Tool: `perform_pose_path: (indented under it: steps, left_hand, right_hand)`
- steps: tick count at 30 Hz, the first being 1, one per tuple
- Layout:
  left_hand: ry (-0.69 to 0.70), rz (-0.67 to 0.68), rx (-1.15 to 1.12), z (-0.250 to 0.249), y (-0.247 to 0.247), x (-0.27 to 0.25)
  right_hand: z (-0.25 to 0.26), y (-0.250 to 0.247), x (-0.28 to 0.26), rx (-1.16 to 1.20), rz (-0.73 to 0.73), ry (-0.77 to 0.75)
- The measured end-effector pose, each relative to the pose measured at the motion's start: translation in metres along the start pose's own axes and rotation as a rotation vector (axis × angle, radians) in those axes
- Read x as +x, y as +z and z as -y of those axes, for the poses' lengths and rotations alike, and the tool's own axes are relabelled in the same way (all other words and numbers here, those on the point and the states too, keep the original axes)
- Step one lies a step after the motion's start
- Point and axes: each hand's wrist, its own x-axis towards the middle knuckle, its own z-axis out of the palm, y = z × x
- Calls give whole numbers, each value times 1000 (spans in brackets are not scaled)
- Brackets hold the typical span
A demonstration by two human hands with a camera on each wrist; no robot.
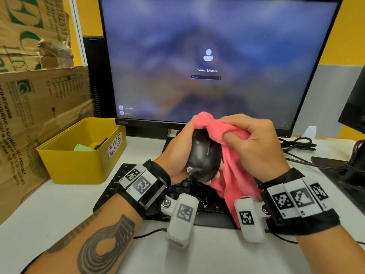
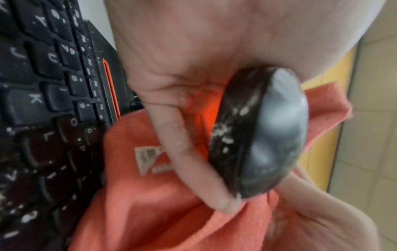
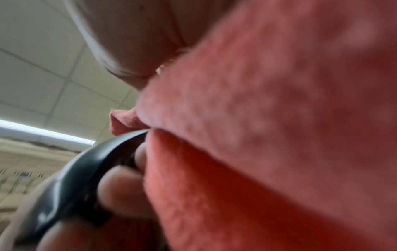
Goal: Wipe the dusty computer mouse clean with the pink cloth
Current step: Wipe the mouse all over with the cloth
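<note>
The black computer mouse (image 1: 204, 156) is held up in the air above the black keyboard (image 1: 195, 196), in front of the monitor (image 1: 213, 56), its glossy back turned toward the head camera. The left hand (image 1: 175, 155) grips it from the left side and from beneath, fingers curled round the body; in the left wrist view one finger (image 2: 193, 161) lies along the mouse's speckled edge, where pale flecks of dust show on the dark rim, and the grey underside faces right. The pink cloth (image 1: 235, 165) is bunched over the mouse's far end and right flank, touching it, with the rest hanging down to the keyboard. The right hand (image 1: 254, 147) clutches the cloth, thumb and fingers closed on a gathered fold pressed against the top of the mouse. In the right wrist view the cloth fills most of the picture and meets the mouse's curved edge beside the left fingertips (image 3: 120, 186).

A yellow bin (image 1: 83, 153) labelled "waste basket" stands to the left on the white desk (image 1: 59, 210), against cardboard boxes (image 1: 29, 86). Black cables (image 1: 298, 144) lie at the right.
</note>
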Motion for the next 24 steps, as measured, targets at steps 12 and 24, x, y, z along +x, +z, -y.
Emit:
perform_pose_path:
  steps: [12,24]
  left_hand:
    - [-67,52,-78,1,-7,1]
    - [-72,117,-50,2,-5,-2]
  right_hand:
    - [7,-8,3,246,-59,24]
    - [-5,-13,7,129,-213,133]
